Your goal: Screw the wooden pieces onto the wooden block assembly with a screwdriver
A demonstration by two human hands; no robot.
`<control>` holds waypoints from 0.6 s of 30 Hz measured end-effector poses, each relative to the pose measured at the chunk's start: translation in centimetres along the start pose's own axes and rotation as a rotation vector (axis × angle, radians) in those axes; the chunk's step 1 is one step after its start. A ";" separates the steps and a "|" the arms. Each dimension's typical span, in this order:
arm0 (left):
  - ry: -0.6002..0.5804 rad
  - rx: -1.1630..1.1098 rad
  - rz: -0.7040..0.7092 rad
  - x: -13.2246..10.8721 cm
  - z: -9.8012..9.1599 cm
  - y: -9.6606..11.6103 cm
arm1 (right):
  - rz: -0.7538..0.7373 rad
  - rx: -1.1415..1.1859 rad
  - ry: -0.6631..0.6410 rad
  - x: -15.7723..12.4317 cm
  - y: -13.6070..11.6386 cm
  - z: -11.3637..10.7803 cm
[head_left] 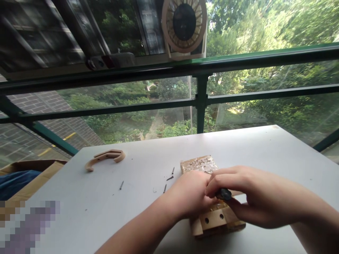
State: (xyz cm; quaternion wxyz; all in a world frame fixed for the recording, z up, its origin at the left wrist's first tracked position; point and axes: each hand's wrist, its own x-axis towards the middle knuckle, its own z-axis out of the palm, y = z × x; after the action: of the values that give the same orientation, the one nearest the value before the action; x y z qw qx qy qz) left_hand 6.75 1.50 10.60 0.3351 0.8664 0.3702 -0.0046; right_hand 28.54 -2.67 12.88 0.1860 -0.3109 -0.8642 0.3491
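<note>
A tan block with a shiny, wrinkled top (197,164) lies on the white table (143,215). At its near end is a light-brown piece with two dark holes (214,218). My left hand (194,190) rests over the block's middle, closed, its fingertips hidden under the other hand. My right hand (251,197) is wrapped round a tool with a dark handle (224,194), pointing down at the block. Only the handle's end shows; the tool's tip is out of sight. Several loose screws, one of them a dark screw (170,178), lie left of the block.
A curved tan bracket (106,157) lies at the table's far left, with a single screw (121,185) nearer to me. Beyond the table runs a green railing (169,104) with a round fan (184,26) above it. An open cardboard box (39,180) stands at left.
</note>
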 end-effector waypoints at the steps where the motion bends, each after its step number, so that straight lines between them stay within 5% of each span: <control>1: -0.025 -0.018 -0.028 0.0 -0.1 0.1 | 0.001 -0.002 0.001 0.0 0.1 0.0; 18: -0.005 -0.142 -0.090 0.1 0.0 -0.1 | 0.044 -0.185 0.128 1.5 1.2 1.1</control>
State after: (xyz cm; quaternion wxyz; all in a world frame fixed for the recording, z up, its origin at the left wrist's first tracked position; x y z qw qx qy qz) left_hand 6.77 1.55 10.54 0.3962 0.8228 0.4075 0.0046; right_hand 27.34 -1.56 11.42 0.2034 -0.3673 -0.8721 0.2514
